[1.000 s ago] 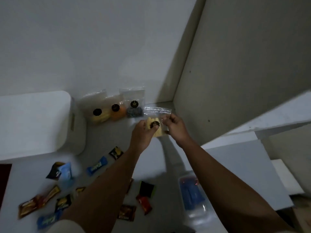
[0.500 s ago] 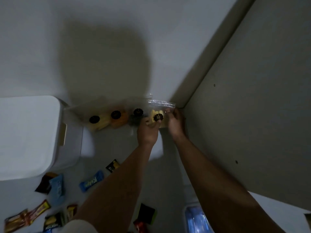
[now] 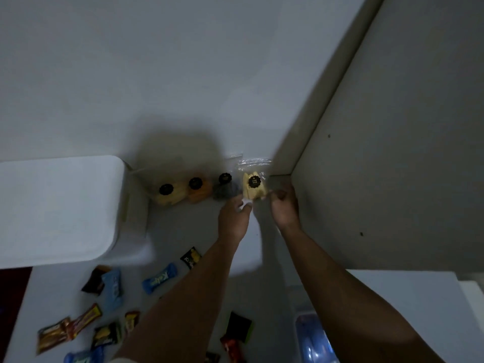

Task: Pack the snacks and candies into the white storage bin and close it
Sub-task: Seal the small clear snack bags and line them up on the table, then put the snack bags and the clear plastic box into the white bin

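Observation:
A clear bag of pale yellow snacks (image 3: 252,186) with a black sticker stands against the wall, at the right end of a row. My left hand (image 3: 235,214) pinches the plastic at its lower left edge. My right hand (image 3: 285,205) holds its lower right corner with thumb and fingers. Left of it stand a dark grey snack bag (image 3: 224,189), an orange one (image 3: 199,191) and a yellow one (image 3: 169,195). The white storage bin (image 3: 56,205) sits at the left with its lid on. Several wrapped candies lie loose in front, among them a blue one (image 3: 159,280).
A side wall (image 3: 379,179) closes the corner just right of my right hand. A clear container with blue contents (image 3: 313,336) lies at the lower right under my right forearm. A dark red object (image 3: 10,310) shows at the left edge.
Both hands carried the pale yellow bag forward to the wall; it now stands beside the grey bag. The camera came closer and tilted up.

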The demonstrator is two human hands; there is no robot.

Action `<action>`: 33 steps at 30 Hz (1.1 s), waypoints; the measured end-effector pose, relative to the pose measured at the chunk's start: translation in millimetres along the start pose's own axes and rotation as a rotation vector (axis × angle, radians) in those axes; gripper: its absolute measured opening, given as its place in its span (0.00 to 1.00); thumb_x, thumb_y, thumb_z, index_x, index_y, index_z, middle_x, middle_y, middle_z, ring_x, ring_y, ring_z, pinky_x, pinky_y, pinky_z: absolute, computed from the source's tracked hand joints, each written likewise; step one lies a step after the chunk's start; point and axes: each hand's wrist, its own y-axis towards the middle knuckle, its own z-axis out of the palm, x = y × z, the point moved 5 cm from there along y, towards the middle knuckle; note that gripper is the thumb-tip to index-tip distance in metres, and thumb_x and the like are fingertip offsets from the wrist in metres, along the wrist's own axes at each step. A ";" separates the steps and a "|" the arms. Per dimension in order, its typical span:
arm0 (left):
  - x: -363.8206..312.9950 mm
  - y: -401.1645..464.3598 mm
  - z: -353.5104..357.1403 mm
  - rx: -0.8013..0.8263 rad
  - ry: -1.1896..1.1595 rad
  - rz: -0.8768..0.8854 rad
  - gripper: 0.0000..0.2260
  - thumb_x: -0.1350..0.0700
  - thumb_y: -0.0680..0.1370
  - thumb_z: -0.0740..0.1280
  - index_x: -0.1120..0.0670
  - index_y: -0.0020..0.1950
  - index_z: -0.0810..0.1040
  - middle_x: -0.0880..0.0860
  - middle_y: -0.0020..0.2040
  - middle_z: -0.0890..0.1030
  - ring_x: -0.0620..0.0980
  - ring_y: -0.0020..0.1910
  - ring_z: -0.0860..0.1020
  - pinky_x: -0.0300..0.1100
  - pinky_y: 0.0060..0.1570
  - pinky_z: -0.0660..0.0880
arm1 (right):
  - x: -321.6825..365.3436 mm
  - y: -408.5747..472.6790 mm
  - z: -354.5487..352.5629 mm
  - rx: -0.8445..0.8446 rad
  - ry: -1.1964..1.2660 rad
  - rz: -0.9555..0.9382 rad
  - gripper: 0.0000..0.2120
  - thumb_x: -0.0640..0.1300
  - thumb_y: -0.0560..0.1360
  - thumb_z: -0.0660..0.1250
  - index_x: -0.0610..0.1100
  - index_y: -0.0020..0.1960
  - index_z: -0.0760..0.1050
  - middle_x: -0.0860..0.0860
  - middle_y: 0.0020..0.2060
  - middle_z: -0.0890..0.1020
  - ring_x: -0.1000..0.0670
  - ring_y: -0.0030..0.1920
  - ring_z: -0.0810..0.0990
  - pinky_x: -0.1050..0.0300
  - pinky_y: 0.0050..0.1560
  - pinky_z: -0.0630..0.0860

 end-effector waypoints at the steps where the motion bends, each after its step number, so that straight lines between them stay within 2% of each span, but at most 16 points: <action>1: 0.0 -7.4 -6.5 -0.001 0.047 0.024 0.23 0.45 0.74 0.68 0.51 0.67 0.79 0.53 0.61 0.82 0.54 0.60 0.81 0.57 0.63 0.77 | -0.1 -10.1 0.7 0.007 -0.017 -0.018 0.22 0.43 0.80 0.63 0.45 0.74 0.67 0.50 0.54 0.75 0.49 0.57 0.74 0.61 0.52 0.66; 3: -4.2 -26.0 -22.6 -0.010 0.139 0.077 0.19 0.47 0.77 0.68 0.52 0.66 0.80 0.53 0.61 0.83 0.54 0.60 0.81 0.53 0.65 0.76 | 2.1 -30.2 6.2 0.009 -0.002 -0.055 0.15 0.42 0.80 0.66 0.44 0.66 0.71 0.50 0.49 0.78 0.47 0.54 0.77 0.61 0.49 0.68; 5: -8.0 -41.9 -43.3 -0.033 0.195 0.120 0.16 0.50 0.79 0.69 0.51 0.65 0.81 0.51 0.63 0.82 0.51 0.61 0.80 0.45 0.64 0.74 | 7.8 -52.2 15.8 0.027 0.041 -0.080 0.17 0.42 0.79 0.68 0.44 0.67 0.74 0.48 0.53 0.81 0.47 0.55 0.80 0.56 0.55 0.74; 7: -13.9 -55.0 -67.9 -0.054 0.205 0.163 0.14 0.50 0.78 0.70 0.50 0.63 0.82 0.50 0.60 0.83 0.50 0.59 0.80 0.44 0.60 0.75 | 19.0 -74.1 27.9 0.057 0.027 -0.123 0.16 0.43 0.79 0.67 0.46 0.67 0.75 0.48 0.55 0.81 0.46 0.56 0.81 0.51 0.59 0.77; 9: -24.7 -65.5 -97.9 -0.085 0.266 0.252 0.13 0.49 0.78 0.69 0.51 0.61 0.82 0.48 0.56 0.83 0.46 0.54 0.80 0.41 0.54 0.73 | 34.8 -94.3 42.5 0.094 0.013 -0.168 0.16 0.45 0.78 0.68 0.47 0.66 0.76 0.49 0.53 0.82 0.45 0.55 0.81 0.48 0.59 0.78; 11: -38.1 -70.2 -130.8 -0.130 0.321 0.365 0.14 0.49 0.79 0.68 0.54 0.61 0.82 0.49 0.56 0.83 0.45 0.53 0.80 0.38 0.53 0.73 | 53.7 -112.3 60.8 0.148 -0.007 -0.212 0.15 0.45 0.79 0.67 0.47 0.66 0.75 0.50 0.53 0.81 0.48 0.55 0.80 0.51 0.56 0.77; 14: -53.7 -75.7 -189.6 -0.193 0.223 0.399 0.11 0.56 0.77 0.71 0.56 0.59 0.82 0.52 0.54 0.85 0.48 0.53 0.82 0.41 0.56 0.76 | 80.8 -139.9 90.9 0.202 -0.020 -0.261 0.16 0.42 0.79 0.67 0.44 0.67 0.75 0.46 0.58 0.81 0.50 0.56 0.78 0.56 0.55 0.73; 17: -58.5 -77.9 -254.9 -0.215 0.225 0.420 0.12 0.55 0.77 0.70 0.53 0.60 0.82 0.51 0.57 0.85 0.51 0.56 0.82 0.46 0.61 0.77 | 100.8 -172.5 123.6 0.236 -0.049 -0.259 0.15 0.42 0.80 0.68 0.41 0.66 0.77 0.45 0.60 0.81 0.48 0.58 0.79 0.56 0.54 0.73; 21: -55.9 -82.2 -353.9 -0.380 0.405 0.518 0.13 0.51 0.77 0.69 0.48 0.62 0.81 0.52 0.61 0.83 0.54 0.61 0.79 0.51 0.63 0.76 | 114.9 -209.5 169.5 0.289 -0.100 -0.209 0.19 0.47 0.79 0.69 0.43 0.68 0.76 0.43 0.64 0.79 0.43 0.62 0.79 0.45 0.62 0.78; 23: -45.7 -83.3 -399.9 -0.488 0.507 0.502 0.15 0.50 0.77 0.69 0.47 0.63 0.80 0.52 0.64 0.81 0.56 0.66 0.76 0.55 0.64 0.74 | 118.6 -224.4 190.2 0.300 -0.124 -0.181 0.20 0.48 0.79 0.70 0.43 0.69 0.75 0.42 0.65 0.78 0.43 0.58 0.79 0.44 0.59 0.79; 25: -29.4 -81.5 -439.1 -0.547 0.628 0.435 0.18 0.49 0.77 0.68 0.47 0.67 0.77 0.52 0.70 0.76 0.58 0.74 0.67 0.59 0.68 0.69 | 119.0 -237.3 209.4 0.311 -0.140 -0.130 0.23 0.48 0.79 0.69 0.42 0.72 0.73 0.41 0.66 0.77 0.45 0.54 0.78 0.45 0.51 0.79; 29: 12.4 -69.0 -504.5 -0.569 0.707 0.189 0.27 0.47 0.77 0.66 0.46 0.76 0.67 0.53 0.80 0.62 0.61 0.81 0.51 0.63 0.75 0.55 | 116.5 -252.3 242.6 0.322 -0.151 -0.060 0.30 0.50 0.77 0.71 0.42 0.76 0.69 0.42 0.69 0.75 0.41 0.61 0.78 0.49 0.46 0.79; 31: 33.8 -59.8 -531.2 -0.532 0.673 0.046 0.31 0.46 0.78 0.66 0.48 0.79 0.61 0.55 0.81 0.58 0.62 0.81 0.50 0.64 0.75 0.54 | 117.1 -256.5 255.4 0.322 -0.151 -0.024 0.28 0.51 0.77 0.71 0.42 0.73 0.71 0.42 0.67 0.75 0.40 0.61 0.77 0.46 0.50 0.80; 33: 52.0 -47.0 -551.2 -0.470 0.532 -0.029 0.35 0.47 0.78 0.67 0.53 0.81 0.57 0.58 0.81 0.60 0.63 0.79 0.57 0.63 0.74 0.60 | 117.1 -258.6 264.4 0.303 -0.145 -0.004 0.22 0.49 0.76 0.71 0.40 0.66 0.75 0.42 0.61 0.77 0.41 0.57 0.77 0.46 0.51 0.79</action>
